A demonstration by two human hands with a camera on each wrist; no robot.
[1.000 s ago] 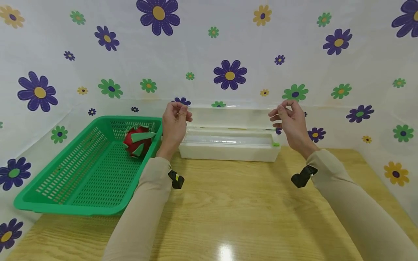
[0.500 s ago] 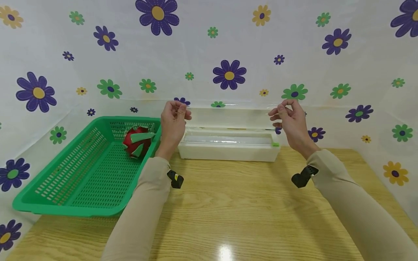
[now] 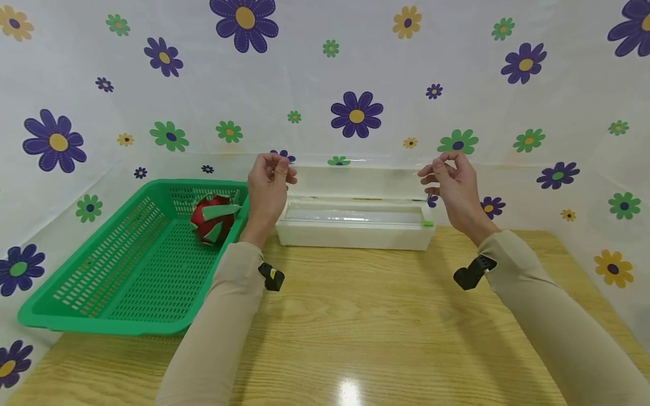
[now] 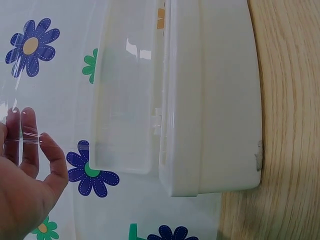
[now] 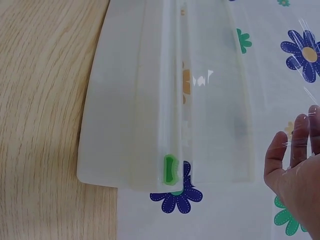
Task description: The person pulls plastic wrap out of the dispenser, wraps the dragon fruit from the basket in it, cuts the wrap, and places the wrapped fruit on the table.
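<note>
We reckon this is the pulling-out step. The left hand [image 3: 268, 194] and the right hand [image 3: 455, 192] are both up near opposite ends of the white dispenser [image 3: 352, 237], each pinching a side of clear plastic wrap [image 5: 310, 94] between thumb and fingers. Fair warning: the wrap barely shows against the flowered backdrop [image 3: 304, 67] apart from some glints and creases, so we can't trace exactly how it runs back down to the roll [image 3: 350, 215].

The dispenser sits at the back of the counter [image 3: 345, 316] with its lid [image 4: 122, 110] tipped up behind it, and the roll is lying in the trough. There's a little green slider [image 5: 171, 169] at the right end, which looks like the cutter to us. We'd say no cut's been made yet.

For the next move, we think it calls for an even tug from both hands, same height and same tension, or the sheet will skew or cling to itself. Once there's enough length, one hand would need to free up for the slider.

Meanwhile the dragon fruit [image 3: 203, 227] sits untouched near the far right corner of the green plastic basket [image 3: 101, 326], just left of the left hand.
</note>
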